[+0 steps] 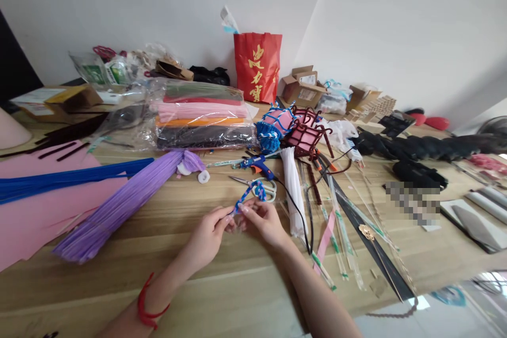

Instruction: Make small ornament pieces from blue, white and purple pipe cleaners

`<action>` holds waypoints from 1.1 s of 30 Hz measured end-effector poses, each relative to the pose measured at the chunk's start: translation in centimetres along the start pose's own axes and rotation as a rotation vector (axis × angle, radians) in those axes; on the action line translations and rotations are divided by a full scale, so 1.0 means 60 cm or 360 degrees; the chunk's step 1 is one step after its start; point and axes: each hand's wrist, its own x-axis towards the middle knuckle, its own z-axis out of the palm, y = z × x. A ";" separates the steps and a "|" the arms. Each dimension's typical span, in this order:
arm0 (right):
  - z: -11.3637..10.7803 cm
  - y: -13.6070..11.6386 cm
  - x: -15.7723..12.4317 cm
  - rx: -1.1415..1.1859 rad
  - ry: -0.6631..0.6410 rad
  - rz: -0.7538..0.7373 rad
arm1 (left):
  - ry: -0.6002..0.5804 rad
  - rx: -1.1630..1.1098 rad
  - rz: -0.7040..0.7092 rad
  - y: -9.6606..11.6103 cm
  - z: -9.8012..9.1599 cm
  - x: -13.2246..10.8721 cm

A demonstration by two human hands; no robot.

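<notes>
Both my hands meet over the middle of the table, pinching a blue-and-purple twisted pipe cleaner (pixel 242 198) bent into a loop. My left hand (pixel 209 229) has its fingers closed on the lower left end. With thumb and fingers, my right hand (pixel 264 220) grips the other side. Scissors (pixel 270 190) with pale handles lie just behind the loop, partly hidden by it. A blue-and-orange glue gun (pixel 257 165) rests farther back. Beyond it stand small lantern-like frames of blue (pixel 268 137) and dark red (pixel 307 139) pipe cleaners with pink inside.
Purple pipe cleaners (pixel 130 206) and blue ones (pixel 75 177) lie at left on pink sheets (pixel 51 216). A white bundle (pixel 293 190), glue sticks (pixel 340 237) and a black cable (pixel 295 206) are at right. Bagged bundles (pixel 202 116) and a red bag (pixel 257 66) stand behind.
</notes>
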 end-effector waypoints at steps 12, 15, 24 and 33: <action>-0.012 0.009 0.000 0.0033 -0.0063 -0.0063 | 0.0036 -0.0492 -0.0095 0.004 -0.005 0.003; -0.014 0.007 -0.002 0.0186 -0.0071 -0.0033 | -0.0003 -0.0747 -0.0208 0.006 -0.005 0.001; -0.006 0.001 -0.004 0.0325 -0.0220 0.0043 | -0.0080 -0.1030 -0.0368 0.008 -0.001 -0.001; -0.014 0.006 0.000 0.0162 -0.0133 0.0026 | 0.0016 -0.0262 -0.0304 0.008 -0.024 0.010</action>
